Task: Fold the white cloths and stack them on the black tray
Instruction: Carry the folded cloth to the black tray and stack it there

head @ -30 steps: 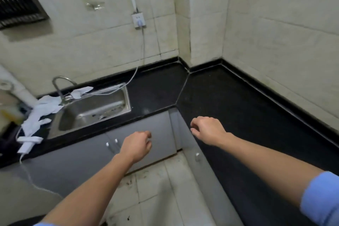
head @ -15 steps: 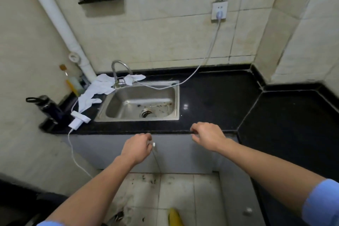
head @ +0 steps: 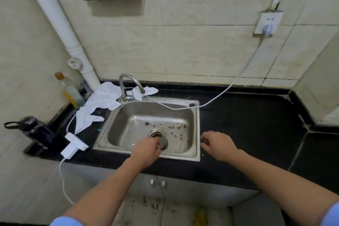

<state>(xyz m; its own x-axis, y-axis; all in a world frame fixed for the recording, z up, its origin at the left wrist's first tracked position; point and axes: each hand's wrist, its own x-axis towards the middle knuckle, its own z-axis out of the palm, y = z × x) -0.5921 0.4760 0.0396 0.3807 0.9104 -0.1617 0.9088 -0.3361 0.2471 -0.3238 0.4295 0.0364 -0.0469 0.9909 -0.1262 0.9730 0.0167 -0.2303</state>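
Crumpled white cloths (head: 100,103) lie on the black counter left of the steel sink (head: 195,126), with another white piece (head: 145,91) draped behind the tap (head: 128,86). No black tray is in view. My left hand (head: 146,149) hovers over the sink's front edge, fingers curled, nothing visible in it. My right hand (head: 218,144) hangs above the counter just right of the sink, fingers loosely bent and apart, holding nothing. Both hands are far from the cloths.
A white power adapter (head: 74,146) with cables lies at the counter's front left. A black flask (head: 35,131) and an oil bottle (head: 68,91) stand at the far left. A cable (head: 229,86) runs from the wall socket across the sink. The black counter (head: 256,124) stretches right.
My view swung left from the counter corner onto the sink and came closer. Both hands moved forward, from in front of the cabinet to over the sink edge and counter.
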